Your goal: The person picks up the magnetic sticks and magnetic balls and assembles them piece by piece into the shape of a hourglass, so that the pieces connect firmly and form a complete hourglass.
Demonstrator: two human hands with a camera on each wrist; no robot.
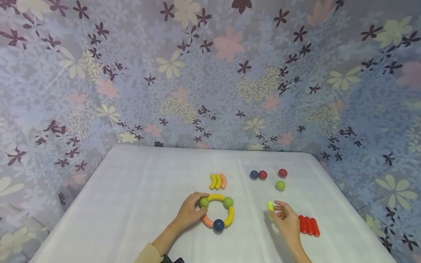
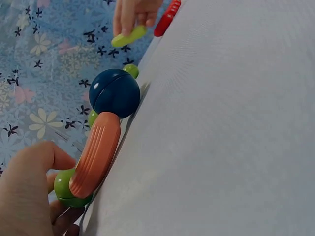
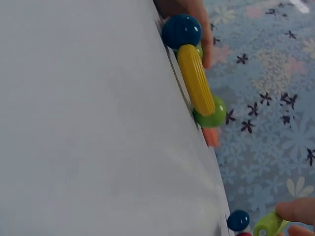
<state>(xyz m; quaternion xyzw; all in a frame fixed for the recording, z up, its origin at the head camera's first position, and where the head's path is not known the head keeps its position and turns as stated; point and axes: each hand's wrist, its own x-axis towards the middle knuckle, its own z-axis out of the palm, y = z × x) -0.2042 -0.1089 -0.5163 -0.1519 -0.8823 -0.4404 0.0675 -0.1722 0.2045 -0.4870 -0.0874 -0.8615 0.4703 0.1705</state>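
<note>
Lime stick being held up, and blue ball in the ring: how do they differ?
The lime stick is long and slender; the blue ball is round. The lime stick is bright yellow-green, the blue ball dark. The lime stick is held up on its own, while the blue ball sits in the ring on the white tabletop. Each shows one plain colour.

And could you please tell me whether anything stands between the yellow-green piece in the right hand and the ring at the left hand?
Nothing visible does: only white cloth lies between the yellow-green piece and the ring. The loose balls lie farther back; the red pieces lie to its right.
</note>
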